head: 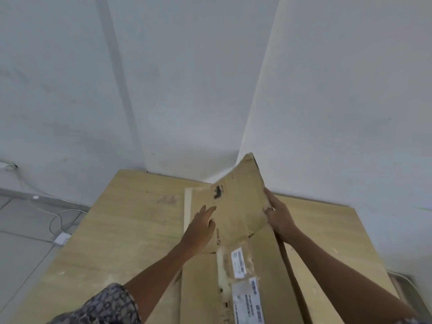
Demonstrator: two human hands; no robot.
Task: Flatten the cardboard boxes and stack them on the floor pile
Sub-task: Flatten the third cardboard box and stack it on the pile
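Observation:
A brown cardboard box (243, 230) with white shipping labels (245, 291) and torn tape lies on a light wooden table (121, 230). Its far flap (240, 190) is tilted up toward the wall corner and bears a black printed mark. My right hand (278, 216) grips the right edge of that flap, thumb on top. My left hand (201, 228) lies flat on the box's top left side, fingers stretched toward the flap. The near end of the box runs out of the bottom of the view. No floor pile is in view.
White walls meet in a corner just behind the table. On the tiled floor at left lie white cables (58, 218) and a small white adapter (62, 238). A wall socket (7, 164) sits at the far left. A pale object (406, 288) shows at the lower right.

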